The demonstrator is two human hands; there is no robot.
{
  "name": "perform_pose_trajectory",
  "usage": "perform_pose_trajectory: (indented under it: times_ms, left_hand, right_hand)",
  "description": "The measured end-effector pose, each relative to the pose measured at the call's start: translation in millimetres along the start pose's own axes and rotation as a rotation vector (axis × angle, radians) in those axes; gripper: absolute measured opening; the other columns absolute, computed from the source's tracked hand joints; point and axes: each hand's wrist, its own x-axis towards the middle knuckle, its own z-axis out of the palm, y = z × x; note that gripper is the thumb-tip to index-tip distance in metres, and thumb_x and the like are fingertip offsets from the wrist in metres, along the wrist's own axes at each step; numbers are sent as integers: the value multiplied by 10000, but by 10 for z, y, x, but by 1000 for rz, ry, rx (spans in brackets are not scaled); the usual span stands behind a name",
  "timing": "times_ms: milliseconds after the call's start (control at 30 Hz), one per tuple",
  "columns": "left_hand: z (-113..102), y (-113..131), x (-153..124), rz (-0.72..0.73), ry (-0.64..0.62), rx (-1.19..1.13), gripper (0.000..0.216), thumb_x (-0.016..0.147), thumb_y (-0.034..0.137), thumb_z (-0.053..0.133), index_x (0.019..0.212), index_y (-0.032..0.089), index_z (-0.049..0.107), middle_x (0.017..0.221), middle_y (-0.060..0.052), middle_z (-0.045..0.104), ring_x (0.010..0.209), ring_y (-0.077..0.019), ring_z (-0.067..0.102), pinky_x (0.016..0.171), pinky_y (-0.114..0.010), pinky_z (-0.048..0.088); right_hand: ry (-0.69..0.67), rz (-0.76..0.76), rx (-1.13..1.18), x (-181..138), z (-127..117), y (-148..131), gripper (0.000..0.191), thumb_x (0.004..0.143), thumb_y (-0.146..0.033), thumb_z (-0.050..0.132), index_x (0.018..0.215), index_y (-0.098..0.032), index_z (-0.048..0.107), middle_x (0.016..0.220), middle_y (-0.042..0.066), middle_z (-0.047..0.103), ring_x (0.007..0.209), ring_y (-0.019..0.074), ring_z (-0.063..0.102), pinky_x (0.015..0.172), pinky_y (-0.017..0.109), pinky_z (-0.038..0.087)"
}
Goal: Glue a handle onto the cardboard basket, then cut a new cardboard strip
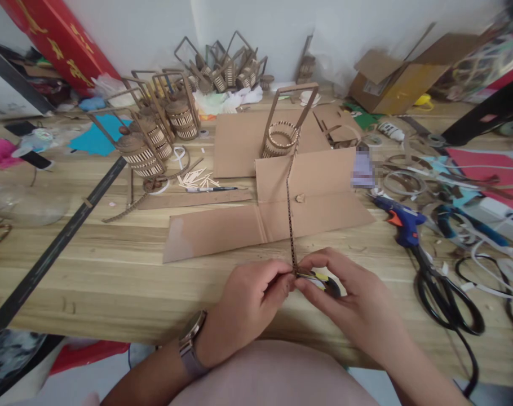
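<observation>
My left hand [250,304] is closed in a pinch on the near end of a long thin brown patterned strip [290,208]. The strip runs away from me over a flat sheet of cardboard [324,197] up to an unfinished cardboard lantern frame [284,132]. My right hand [353,301] is also closed, its fingers meeting the left at the strip's end and wrapped round a small dark object with yellow on it [324,279], which I cannot name. A watch sits on my left wrist [191,341].
Finished cardboard lanterns [155,132] crowd the back left. A blue glue gun [402,217] and black scissors [445,293] lie to the right among rings and paper scraps. A long black bar [57,242] crosses the left. A cardboard box [398,79] stands at back right.
</observation>
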Motion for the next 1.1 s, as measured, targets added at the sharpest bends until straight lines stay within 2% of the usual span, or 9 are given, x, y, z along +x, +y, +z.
perform_pose_trajectory:
  times_ms: [200,400,500,700,1000,1100]
  left_hand:
    - [-8,-6,-13,43,-11,59,147,962,180,544,914,178,683,761,-7,716,673,-139,639,633,-230,449]
    - [-1,-21,-24,-10,21,87,100,940,237,612,891,182,679,795,-14,724,730,-162,669,669,-253,488]
    - [-4,-41,-22,-21,37,132,116,943,251,630,864,181,679,784,-15,721,723,-169,670,664,-262,495]
    - [-8,-54,-19,44,71,212,99,946,189,610,876,169,677,793,-26,727,717,-179,671,671,-278,503]
    - [-13,-47,-12,8,61,173,139,962,178,548,975,193,686,858,-25,758,743,-176,693,685,-275,520]
    - [-14,-43,-15,27,52,160,142,946,154,549,941,188,687,828,-23,749,723,-171,682,661,-267,501]
  right_hand:
    - [-21,-51,-43,-14,-7,0,131,930,-207,565,818,-250,617,700,-24,659,626,140,639,542,249,490]
    - [69,-222,-111,-70,103,20,94,929,-150,573,955,-221,630,863,45,675,819,191,642,720,333,517]
    - [86,-228,-143,-105,169,26,120,937,-129,558,986,-216,625,890,53,668,841,198,625,749,353,499]
    - [93,-253,-224,-119,216,2,122,940,-110,555,997,-200,613,923,69,665,871,211,602,785,375,474]
    - [190,-250,-223,-101,239,-31,127,902,-119,598,940,-229,647,885,37,709,841,203,642,819,386,466]
    - [186,-246,-212,-111,244,-35,128,909,-110,588,943,-227,627,894,37,724,843,200,657,846,391,456]
